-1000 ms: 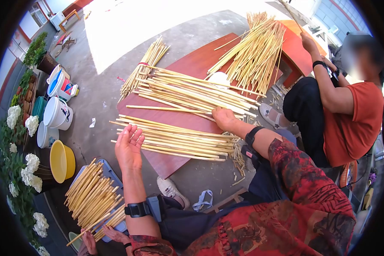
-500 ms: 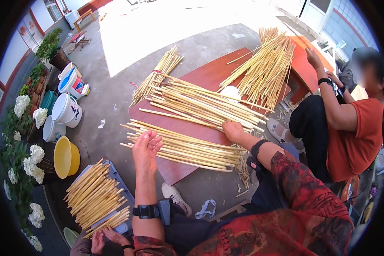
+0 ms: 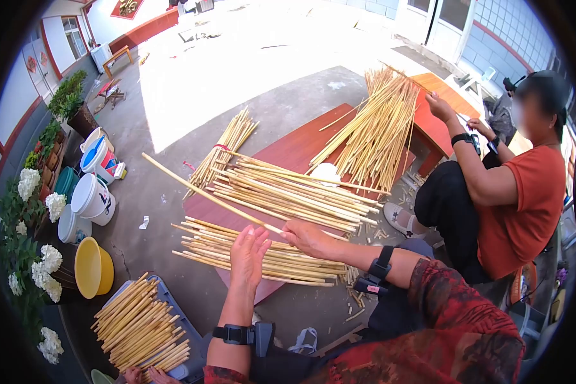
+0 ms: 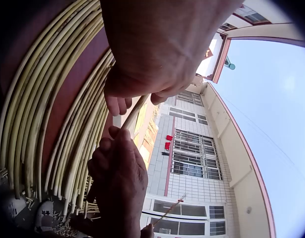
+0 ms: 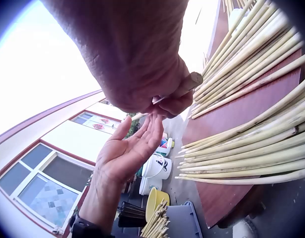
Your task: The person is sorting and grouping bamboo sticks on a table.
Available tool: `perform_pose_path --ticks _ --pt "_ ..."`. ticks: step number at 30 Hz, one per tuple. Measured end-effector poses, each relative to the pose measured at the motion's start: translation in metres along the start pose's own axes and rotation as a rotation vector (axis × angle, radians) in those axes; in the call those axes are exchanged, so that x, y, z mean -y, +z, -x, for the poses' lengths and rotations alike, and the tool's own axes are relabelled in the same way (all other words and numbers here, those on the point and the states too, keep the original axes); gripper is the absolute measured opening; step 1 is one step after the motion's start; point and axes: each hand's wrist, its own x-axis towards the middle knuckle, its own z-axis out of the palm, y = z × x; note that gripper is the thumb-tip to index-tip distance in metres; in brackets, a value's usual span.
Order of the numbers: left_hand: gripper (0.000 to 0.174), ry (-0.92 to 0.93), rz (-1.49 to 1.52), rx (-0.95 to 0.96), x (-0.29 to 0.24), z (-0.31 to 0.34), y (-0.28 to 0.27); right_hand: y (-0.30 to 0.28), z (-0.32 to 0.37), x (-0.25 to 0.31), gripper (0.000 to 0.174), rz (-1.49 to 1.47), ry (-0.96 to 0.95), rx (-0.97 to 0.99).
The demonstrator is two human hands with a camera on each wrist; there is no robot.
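Note:
A long pale plant stalk (image 3: 192,187) slants over the low board, its far end up to the left. My right hand (image 3: 307,238) grips it near the thick end; the cut end (image 5: 194,79) sticks out of the fist in the right wrist view. Close beside that grip is my left hand (image 3: 246,253), palm up with fingers nearly straight, the stalk passing by its fingertips. In the left wrist view, the left fingers and thumb lie on either side of the stalk. Two rows of stalks, a middle row (image 3: 294,192) and a near row (image 3: 281,259), lie beneath on the reddish-brown board (image 3: 262,292).
A tied bundle (image 3: 227,144) and a large heap of stalks (image 3: 371,121) lie beyond. At right sits a person in an orange shirt (image 3: 525,198), holding a stalk. Shorter stalks (image 3: 141,323) fill a blue-grey tray (image 3: 182,307) at left, near a yellow basin (image 3: 93,269) and buckets (image 3: 93,198).
My right hand has lifted one stalk from the middle row and brought it left. The left hand now meets it near the right hand; the head view has shifted.

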Motion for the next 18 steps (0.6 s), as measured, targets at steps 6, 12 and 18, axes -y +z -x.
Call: perform_pose_path --ticks 6,12,18 --pt "0.024 0.08 0.199 -0.128 0.007 -0.003 0.028 0.026 0.014 -0.001 0.029 0.021 -0.134 -0.067" --pt "0.023 0.217 0.296 -0.203 -0.021 -0.029 0.003 0.006 0.03 -0.002 0.026 0.25 -0.092 0.039" --pt "0.021 0.415 0.447 -0.365 -0.087 -0.028 -0.049 -0.048 0.052 -0.038 0.018 0.487 -0.208 0.055"
